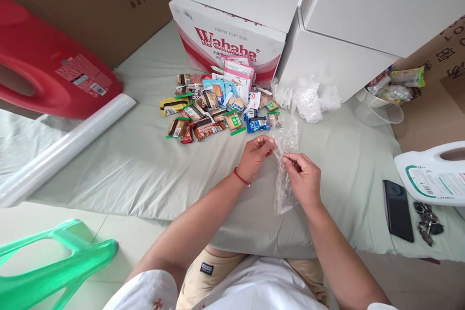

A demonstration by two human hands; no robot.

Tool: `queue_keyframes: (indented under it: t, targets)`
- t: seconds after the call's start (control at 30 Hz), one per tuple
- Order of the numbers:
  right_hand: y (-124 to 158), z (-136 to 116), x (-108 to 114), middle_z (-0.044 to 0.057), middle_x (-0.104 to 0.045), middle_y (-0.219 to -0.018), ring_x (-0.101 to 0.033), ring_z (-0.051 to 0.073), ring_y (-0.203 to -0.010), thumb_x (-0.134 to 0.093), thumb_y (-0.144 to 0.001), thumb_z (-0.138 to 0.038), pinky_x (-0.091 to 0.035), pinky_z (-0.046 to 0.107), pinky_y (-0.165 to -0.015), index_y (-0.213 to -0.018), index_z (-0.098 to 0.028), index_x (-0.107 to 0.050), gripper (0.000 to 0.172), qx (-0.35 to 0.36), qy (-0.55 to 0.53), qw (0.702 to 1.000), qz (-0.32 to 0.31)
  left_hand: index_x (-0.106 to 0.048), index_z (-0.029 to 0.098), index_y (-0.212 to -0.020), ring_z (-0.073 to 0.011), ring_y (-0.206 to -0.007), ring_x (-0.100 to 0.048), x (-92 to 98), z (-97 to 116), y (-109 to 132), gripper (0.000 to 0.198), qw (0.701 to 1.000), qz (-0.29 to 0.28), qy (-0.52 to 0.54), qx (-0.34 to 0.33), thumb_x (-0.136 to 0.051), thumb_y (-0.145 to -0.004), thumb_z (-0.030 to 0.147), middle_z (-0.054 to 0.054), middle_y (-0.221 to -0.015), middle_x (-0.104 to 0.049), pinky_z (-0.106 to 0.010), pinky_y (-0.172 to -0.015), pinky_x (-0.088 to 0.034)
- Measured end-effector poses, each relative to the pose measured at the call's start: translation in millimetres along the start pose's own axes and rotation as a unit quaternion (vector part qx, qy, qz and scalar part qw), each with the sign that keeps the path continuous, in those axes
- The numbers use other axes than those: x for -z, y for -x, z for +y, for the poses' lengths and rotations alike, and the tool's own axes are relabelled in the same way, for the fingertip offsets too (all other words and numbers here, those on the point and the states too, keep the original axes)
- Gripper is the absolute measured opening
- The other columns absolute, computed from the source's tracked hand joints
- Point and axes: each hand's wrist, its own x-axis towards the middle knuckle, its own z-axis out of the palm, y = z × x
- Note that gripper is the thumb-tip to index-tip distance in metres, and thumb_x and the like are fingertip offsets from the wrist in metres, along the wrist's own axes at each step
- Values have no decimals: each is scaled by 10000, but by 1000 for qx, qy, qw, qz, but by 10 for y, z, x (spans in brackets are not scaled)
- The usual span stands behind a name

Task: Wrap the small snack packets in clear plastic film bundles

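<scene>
Between my two hands, a clear plastic bag [285,189] hangs down over the green cloth. My left hand [255,156] pinches its upper edge on the left side, fingers closed. The fingers of my right hand [303,177] are closed on the same edge, a little to the right and lower. A heap of small wrapped snacks [207,128] lies beyond my left hand, with pink-edged packets [240,70] on top at the back. Crumpled clear plastic [308,99] sits to the right of the heap.
Behind the snacks stands a Wahaha carton [232,38]. A red jug [61,63] and a white roll [69,150] are at left, a green stool [61,261] below. At right are a clear tub [379,109], white bottle [436,174], phone [397,210] and keys [428,223].
</scene>
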Motion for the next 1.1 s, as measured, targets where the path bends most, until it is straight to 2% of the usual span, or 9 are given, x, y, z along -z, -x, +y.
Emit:
queue_keyframes:
  t: [0.17,0.33,0.43,0.5,0.63,0.77,0.9,1.0,1.1]
  targets:
    - [-33,23,108,-5,-653,-742,-502,126,-623,-731,-887,-482,-432,255,-581,-926,-211,-767,277,-114,-127,985,23,-613,188,-748,-90,-657,-527,45,23,-51,377,999,39,29,17,-835,-767,493,17,-768,-641,-234,-619,-413]
    - [-81,88,224,-11,-627,-775,-524,121,-694,-791,-820,-490,-476,252,-651,-881,-196,-724,308,-153,-197,966,71,-525,214,-821,-129,-830,-655,66,55,-84,412,993,65,81,48,-826,-751,486,9,-876,-670,-258,-739,-527]
    - [-68,156,268,-8,-621,-810,-557,126,-715,-808,-785,-522,-526,264,-652,-870,-199,-668,362,-193,-236,947,97,-479,230,-852,-129,-770,-664,61,61,-96,412,990,89,88,60,-790,-780,492,26,-839,-649,-279,-713,-561]
    - [-27,194,282,-11,-619,-815,-554,113,-667,-801,-785,-536,-503,236,-564,-877,-206,-630,382,-215,-250,937,112,-446,239,-849,-102,-638,-610,58,54,-106,377,988,126,76,52,-747,-819,465,53,-739,-598,-229,-592,-513]
    - [82,256,348,-42,-594,-732,-480,65,-526,-818,-758,-544,-374,174,-420,-871,-209,-598,416,-249,-262,924,128,-412,247,-837,-63,-424,-389,104,54,-162,304,982,177,31,53,-662,-885,414,105,-569,-428,-175,-399,-250]
    - [130,352,536,-61,-580,-677,-427,28,-481,-943,-595,-506,-318,131,-380,-841,-195,-642,498,-331,-308,885,111,-443,241,-821,-70,-405,-330,260,103,-266,255,976,204,-79,21,-598,-936,407,111,-541,-348,-190,-415,-275]
    - [118,468,757,-65,-574,-642,-379,8,-451,-1000,-488,-481,-281,113,-351,-807,-187,-677,541,-364,-317,871,87,-489,229,-783,-108,-485,-435,436,174,-322,261,929,217,-296,-47,-543,-982,388,68,-570,-418,-229,-515,-343]
    - [95,551,863,-68,-560,-626,-367,6,-439,-1001,-480,-503,-257,112,-342,-803,-191,-685,549,-370,-296,877,75,-559,221,-795,-161,-612,-540,483,240,-294,241,855,176,-485,-62,-514,-1004,332,21,-612,-512,-266,-605,-347]
    - [66,634,890,-77,-529,-585,-353,9,-422,-998,-436,-551,-232,120,-340,-804,-191,-679,606,-383,-270,880,75,-620,214,-839,-219,-761,-630,468,304,-258,235,786,133,-603,-30,-498,-1013,314,-37,-730,-645,-297,-668,-359]
